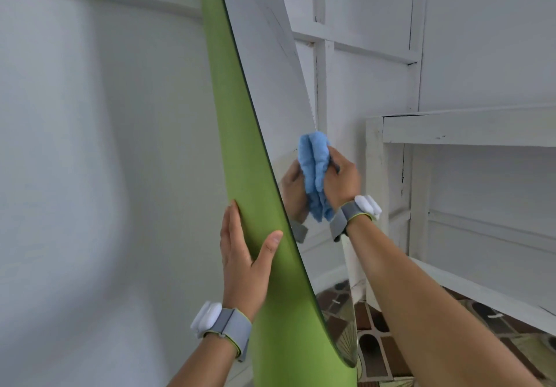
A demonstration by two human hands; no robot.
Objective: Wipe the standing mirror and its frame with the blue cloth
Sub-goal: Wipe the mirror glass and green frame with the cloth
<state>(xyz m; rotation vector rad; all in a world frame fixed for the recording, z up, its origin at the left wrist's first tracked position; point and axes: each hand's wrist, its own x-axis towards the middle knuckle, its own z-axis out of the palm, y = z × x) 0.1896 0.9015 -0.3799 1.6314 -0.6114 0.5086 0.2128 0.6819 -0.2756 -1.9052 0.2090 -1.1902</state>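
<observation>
- Standing mirror (270, 64) rises tilted through the middle of the view, seen almost edge-on, its green frame (231, 115) facing left and the glass facing right.
- Left hand (243, 254) grips the green frame low down, thumb on the front, fingers wrapped behind.
- Blue cloth (314, 173) presses against the glass (its reflection shows beside it), bunched in the right hand (341, 176), whose fingers are curled round it.
- Both wrists carry 1 grey band (233, 331) each.
- White shelving (469, 133) stands at right.

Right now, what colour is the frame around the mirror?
Green: the mirror frame is plain matte green, seen best in the head view.
</observation>
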